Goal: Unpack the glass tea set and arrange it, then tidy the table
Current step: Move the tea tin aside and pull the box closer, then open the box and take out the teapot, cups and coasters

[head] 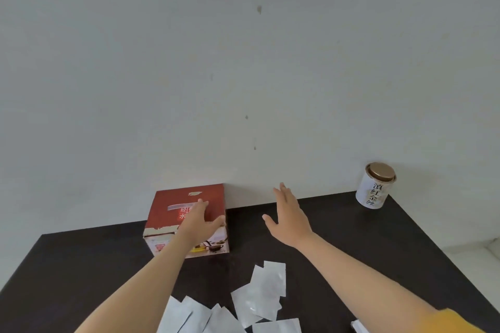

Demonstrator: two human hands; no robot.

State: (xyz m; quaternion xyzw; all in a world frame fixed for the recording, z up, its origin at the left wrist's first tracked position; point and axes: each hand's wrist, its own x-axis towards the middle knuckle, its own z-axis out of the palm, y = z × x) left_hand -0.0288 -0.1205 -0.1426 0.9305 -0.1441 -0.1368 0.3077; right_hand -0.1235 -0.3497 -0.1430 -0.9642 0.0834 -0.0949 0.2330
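Observation:
A red cardboard tea-set box (165, 213) with printed pictures on its front stands closed against the wall on the black table (351, 238). My left hand (201, 222) lies flat on the box's top, fingers straight, thumb over the right front edge. My right hand (289, 215) hovers to the right of the box, fingers spread and straight, holding nothing. No glassware is in sight.
A white round tin (374, 186) with a bronze lid stands at the back right near the wall. Several silvery white sachets (259, 297) lie scattered on the near part of the table. A white wall rises right behind the table.

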